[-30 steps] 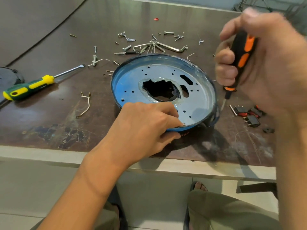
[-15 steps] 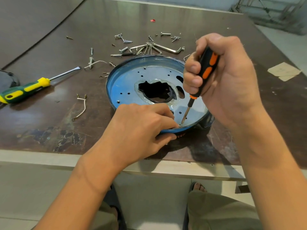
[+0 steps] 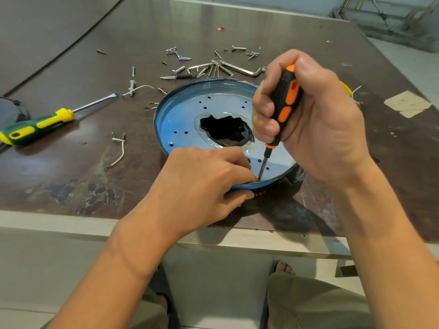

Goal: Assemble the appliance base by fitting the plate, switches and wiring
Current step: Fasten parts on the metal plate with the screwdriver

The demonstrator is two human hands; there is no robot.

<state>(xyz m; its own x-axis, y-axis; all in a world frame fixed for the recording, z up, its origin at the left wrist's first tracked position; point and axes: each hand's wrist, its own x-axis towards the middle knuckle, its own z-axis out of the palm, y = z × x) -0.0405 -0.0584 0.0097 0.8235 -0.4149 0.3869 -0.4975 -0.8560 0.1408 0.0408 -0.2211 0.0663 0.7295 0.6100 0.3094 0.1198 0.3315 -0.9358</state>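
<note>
A round blue-rimmed appliance base with a shiny metal plate [image 3: 190, 115] lies on the brown table, a ragged dark hole at its middle. My left hand [image 3: 204, 179] grips the near rim, fingertips pinching at a small screw by the plate's front edge. My right hand [image 3: 308, 119] grips a black and orange screwdriver [image 3: 282, 108] almost upright. Its tip stands on that screw, right beside my left fingertips.
A green and yellow flat screwdriver [image 3: 40, 125] lies at the left. A short white wire [image 3: 118, 151] lies between it and the base. Several loose screws and hex keys [image 3: 228, 66] are scattered behind the base. The table's near edge [image 3: 71, 224] runs below my hands.
My right hand has come in from the right and lowered the orange screwdriver until its tip sits at the plate's front edge. My left hand has stayed on the rim.
</note>
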